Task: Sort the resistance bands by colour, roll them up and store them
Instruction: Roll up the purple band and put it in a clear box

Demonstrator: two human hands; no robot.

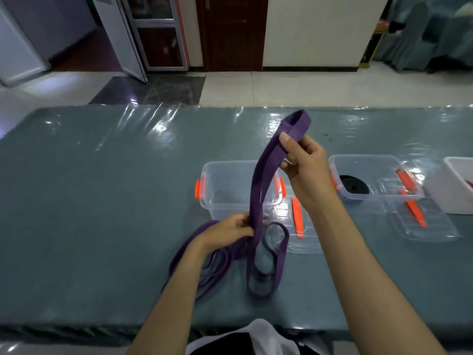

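A wide purple resistance band [258, 190] hangs as a long loop between my hands. My right hand [304, 165] pinches its upper end, raised above the table. My left hand [230, 230] grips the same band lower down, just above the table top. The band's bottom loop [266, 278] rests on the table. More purple bands [204, 267], thinner ones, lie in a loose pile under my left wrist. A clear plastic box [225, 190] with orange clips stands just behind the hands. A second clear box [376, 183] to the right holds a rolled black band [354, 185].
Two clear lids with orange handles lie flat: one [299, 226] in front of the first box, one [422, 221] in front of the second. A white container [458, 185] sits at the far right edge. The table [89, 201] wears a glossy teal cover.
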